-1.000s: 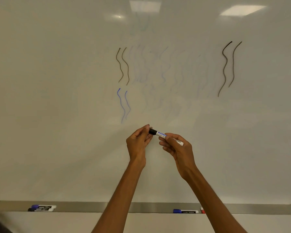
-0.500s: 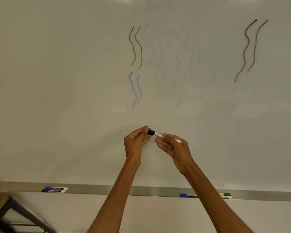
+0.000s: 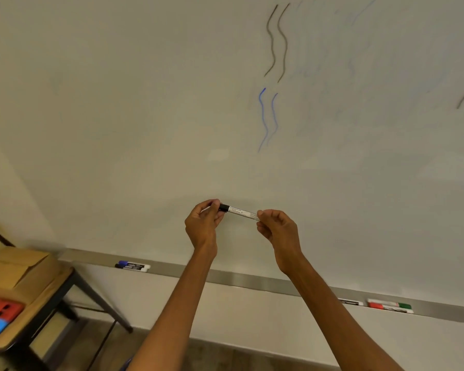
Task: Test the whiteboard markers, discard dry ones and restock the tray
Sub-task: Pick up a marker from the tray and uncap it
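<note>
Pinching black-capped white plastic marker mid-air at both ends, cap at nine o'clock in left hand, barrel at three o'clock in right hand, apparently to work the cap

The whiteboard is smooth and glossy, with a soft sheen and pale reflected patches. The tray along its lower edge looks like brushed silver metal with a dull shine. The marker has a smooth white plastic barrel with printed lettering and a black plastic cap, while the cardboard box is matt brown paperboard on a pale wooden tabletop with dark matt metal legs.
</note>
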The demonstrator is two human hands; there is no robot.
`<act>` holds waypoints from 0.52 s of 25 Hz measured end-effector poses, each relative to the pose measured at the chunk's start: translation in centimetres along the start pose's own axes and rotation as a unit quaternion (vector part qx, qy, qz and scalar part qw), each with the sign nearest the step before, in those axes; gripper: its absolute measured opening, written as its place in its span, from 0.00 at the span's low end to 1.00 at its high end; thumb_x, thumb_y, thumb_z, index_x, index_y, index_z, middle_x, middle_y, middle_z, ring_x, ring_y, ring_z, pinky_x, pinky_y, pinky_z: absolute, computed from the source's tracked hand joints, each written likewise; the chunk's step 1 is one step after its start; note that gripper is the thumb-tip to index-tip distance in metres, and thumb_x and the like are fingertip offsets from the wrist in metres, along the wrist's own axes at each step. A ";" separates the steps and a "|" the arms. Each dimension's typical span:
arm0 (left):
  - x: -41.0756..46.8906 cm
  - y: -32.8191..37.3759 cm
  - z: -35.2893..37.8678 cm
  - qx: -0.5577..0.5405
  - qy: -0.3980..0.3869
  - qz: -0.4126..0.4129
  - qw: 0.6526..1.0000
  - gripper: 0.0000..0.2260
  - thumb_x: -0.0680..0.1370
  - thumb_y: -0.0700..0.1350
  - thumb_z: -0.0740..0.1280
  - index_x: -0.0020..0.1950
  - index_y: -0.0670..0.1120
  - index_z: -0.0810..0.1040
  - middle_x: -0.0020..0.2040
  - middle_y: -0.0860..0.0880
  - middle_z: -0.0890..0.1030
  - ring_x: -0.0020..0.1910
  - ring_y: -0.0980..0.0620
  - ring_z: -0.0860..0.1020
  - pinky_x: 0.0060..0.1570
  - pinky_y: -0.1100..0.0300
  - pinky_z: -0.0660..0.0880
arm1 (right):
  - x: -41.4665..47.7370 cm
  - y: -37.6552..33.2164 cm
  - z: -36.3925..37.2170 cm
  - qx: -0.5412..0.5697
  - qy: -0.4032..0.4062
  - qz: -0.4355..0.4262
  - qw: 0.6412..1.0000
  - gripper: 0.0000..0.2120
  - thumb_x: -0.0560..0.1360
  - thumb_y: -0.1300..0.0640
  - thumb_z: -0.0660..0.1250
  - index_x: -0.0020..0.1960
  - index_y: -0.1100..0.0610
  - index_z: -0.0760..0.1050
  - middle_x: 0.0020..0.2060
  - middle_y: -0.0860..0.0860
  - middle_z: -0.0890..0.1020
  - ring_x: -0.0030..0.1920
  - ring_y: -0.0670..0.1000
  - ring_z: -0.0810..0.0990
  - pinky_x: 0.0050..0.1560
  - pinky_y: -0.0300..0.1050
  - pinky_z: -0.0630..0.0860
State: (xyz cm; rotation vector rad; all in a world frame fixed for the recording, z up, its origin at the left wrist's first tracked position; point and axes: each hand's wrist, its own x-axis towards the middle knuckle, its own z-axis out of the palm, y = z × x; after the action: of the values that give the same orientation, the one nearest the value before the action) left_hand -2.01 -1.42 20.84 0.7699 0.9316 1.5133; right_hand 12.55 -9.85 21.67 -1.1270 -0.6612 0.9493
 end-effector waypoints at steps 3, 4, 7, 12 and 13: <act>1.6 -0.4 -3.9 0.005 0.045 -0.005 0.999 0.07 0.75 0.40 0.74 0.52 0.40 0.84 0.46 0.40 0.86 0.42 0.47 0.85 0.51 0.53 0.83 | -0.5 2.6 2.2 0.015 -0.014 0.037 0.999 0.05 0.77 0.65 0.68 0.50 0.63 0.82 0.44 0.58 0.83 0.45 0.54 0.82 0.56 0.47 0.82; 2.0 -0.6 -5.2 0.008 0.057 -0.008 0.998 0.07 0.76 0.40 0.74 0.51 0.40 0.84 0.46 0.40 0.86 0.41 0.47 0.85 0.51 0.53 0.83 | -0.6 3.5 2.9 0.016 -0.015 0.049 0.999 0.06 0.78 0.66 0.67 0.51 0.64 0.82 0.44 0.59 0.83 0.45 0.54 0.83 0.56 0.47 0.81; 3.0 -1.5 -9.1 0.027 0.088 -0.014 0.996 0.07 0.77 0.40 0.72 0.54 0.39 0.84 0.48 0.40 0.85 0.42 0.48 0.85 0.50 0.56 0.83 | -0.8 6.3 5.1 -0.002 -0.017 0.081 0.997 0.07 0.77 0.67 0.67 0.53 0.64 0.82 0.46 0.59 0.84 0.47 0.56 0.85 0.55 0.46 0.81; 4.4 -2.7 -15.1 0.053 0.124 -0.027 0.991 0.10 0.77 0.36 0.71 0.58 0.39 0.83 0.51 0.41 0.85 0.47 0.46 0.85 0.49 0.61 0.82 | -0.3 11.2 8.1 -0.074 -0.015 0.113 0.991 0.07 0.73 0.67 0.72 0.47 0.58 0.83 0.42 0.57 0.85 0.46 0.56 0.83 0.59 0.52 0.80; 4.8 -2.8 -16.1 0.055 0.137 -0.030 0.989 0.10 0.77 0.35 0.71 0.58 0.39 0.83 0.51 0.41 0.84 0.46 0.46 0.85 0.48 0.62 0.82 | -0.1 12.2 8.7 -0.088 -0.017 0.121 0.989 0.07 0.72 0.67 0.72 0.45 0.57 0.84 0.42 0.56 0.86 0.47 0.57 0.84 0.60 0.52 0.80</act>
State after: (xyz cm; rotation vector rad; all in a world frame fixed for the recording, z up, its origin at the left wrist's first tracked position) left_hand -15.35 1.21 10.63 0.6145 1.2408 1.5482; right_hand 1.67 -4.47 12.90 -1.3713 -0.6558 1.1352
